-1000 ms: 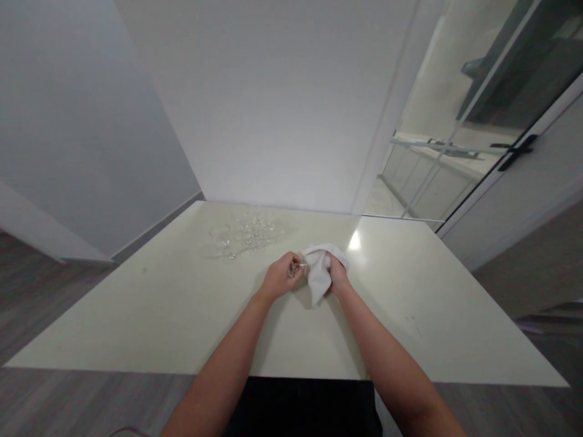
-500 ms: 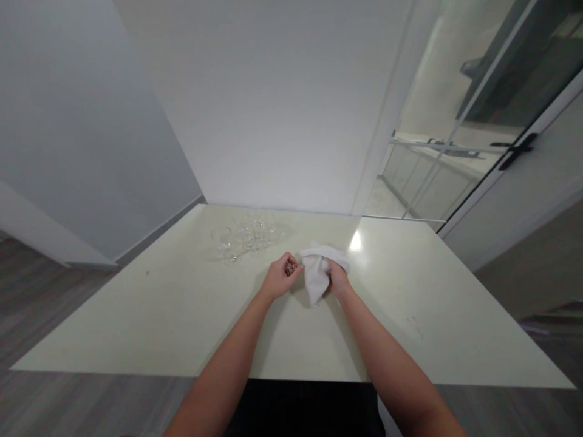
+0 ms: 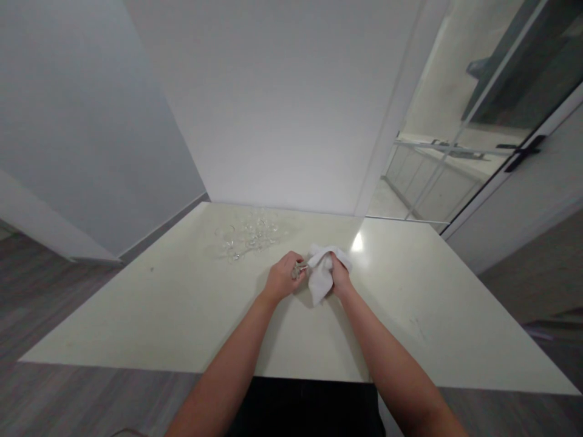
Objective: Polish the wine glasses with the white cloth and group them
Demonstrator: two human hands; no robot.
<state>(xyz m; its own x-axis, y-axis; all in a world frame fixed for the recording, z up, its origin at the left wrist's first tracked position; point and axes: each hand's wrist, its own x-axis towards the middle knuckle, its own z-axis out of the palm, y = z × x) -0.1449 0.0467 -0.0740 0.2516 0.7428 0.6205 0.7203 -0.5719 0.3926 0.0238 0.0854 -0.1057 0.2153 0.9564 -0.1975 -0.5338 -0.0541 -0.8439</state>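
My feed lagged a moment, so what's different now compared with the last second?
Only small changes: in the left hand, the shiny clear item shows differently, perhaps turned slightly; the white cloth in the right hand has shifted its folds. Nothing was let go or newly gripped. The clear glassware stayed on the table; the whole view drifted slightly.

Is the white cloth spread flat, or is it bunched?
Bunched: the white cloth is gathered in the right hand, with creased folds showing.
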